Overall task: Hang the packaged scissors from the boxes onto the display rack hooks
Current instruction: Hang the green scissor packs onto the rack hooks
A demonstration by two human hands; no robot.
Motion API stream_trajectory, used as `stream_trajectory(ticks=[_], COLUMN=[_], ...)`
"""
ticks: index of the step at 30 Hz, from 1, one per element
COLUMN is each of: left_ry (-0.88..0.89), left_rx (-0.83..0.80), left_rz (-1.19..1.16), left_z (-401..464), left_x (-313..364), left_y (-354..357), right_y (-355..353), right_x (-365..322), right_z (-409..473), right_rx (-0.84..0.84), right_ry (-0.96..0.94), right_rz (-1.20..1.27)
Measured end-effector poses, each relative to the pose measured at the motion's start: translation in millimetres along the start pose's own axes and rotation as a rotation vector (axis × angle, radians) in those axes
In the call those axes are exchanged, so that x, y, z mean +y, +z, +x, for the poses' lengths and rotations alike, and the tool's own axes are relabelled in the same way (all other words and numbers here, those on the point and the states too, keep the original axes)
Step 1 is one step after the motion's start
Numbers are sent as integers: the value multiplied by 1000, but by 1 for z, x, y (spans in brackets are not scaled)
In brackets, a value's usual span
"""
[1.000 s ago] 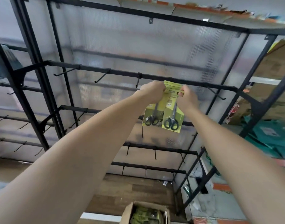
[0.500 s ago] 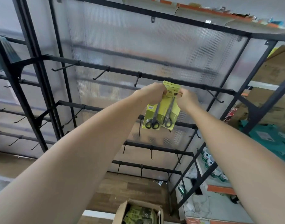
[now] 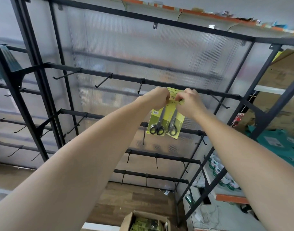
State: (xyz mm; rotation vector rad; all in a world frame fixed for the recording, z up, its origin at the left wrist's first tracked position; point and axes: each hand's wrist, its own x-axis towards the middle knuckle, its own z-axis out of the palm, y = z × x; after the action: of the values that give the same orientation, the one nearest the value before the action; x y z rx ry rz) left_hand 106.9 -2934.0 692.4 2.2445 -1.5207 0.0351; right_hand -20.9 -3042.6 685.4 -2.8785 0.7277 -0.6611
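Observation:
Two yellow-green scissors packages point(image 3: 165, 121) with black-handled scissors hang overlapped just below the top bar of the black display rack point(image 3: 193, 90). My left hand point(image 3: 155, 98) grips their top left corner. My right hand point(image 3: 188, 102) pinches the top right edge. Both hands hold the cards' tops up against the bar; the hook behind them is hidden. An open cardboard box point(image 3: 146, 220) with more yellow-green packages sits on the floor below.
Bare black hooks point(image 3: 140, 87) stick out along the upper bar and on several lower bars. A shelf at the right holds green-labelled cans point(image 3: 226, 179), teal packets and cardboard boxes. The floor is wood plank.
Both hands have stayed at the top bar with the packages. The two cards have drawn closer together and hang more overlapped than a second ago.

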Motion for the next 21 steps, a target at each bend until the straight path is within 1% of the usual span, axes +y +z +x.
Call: stream_trajectory(ticks=[3,8,11,14,17,21], left_ry=[-41,-23,-32,-40,-9,-1], left_rx=[30,86,156,193,173,122], left_rz=[-92,-167,-74,11,60,99], left_z=[4,6,6,5,4,2], left_x=[-1,6,11,11,12,14], left_y=[-1,-6,-7,-8,-8,-9], right_y=[1,-1,-4,-3,-1,2], right_x=[2,9,15,24,33,37], right_z=[0,-1,-6,-11,-15,-17], right_rx=[-5,84,132,135,121,41], right_ry=[6,27,49,83,128,126], right_rz=[66,148,169,200,225,219])
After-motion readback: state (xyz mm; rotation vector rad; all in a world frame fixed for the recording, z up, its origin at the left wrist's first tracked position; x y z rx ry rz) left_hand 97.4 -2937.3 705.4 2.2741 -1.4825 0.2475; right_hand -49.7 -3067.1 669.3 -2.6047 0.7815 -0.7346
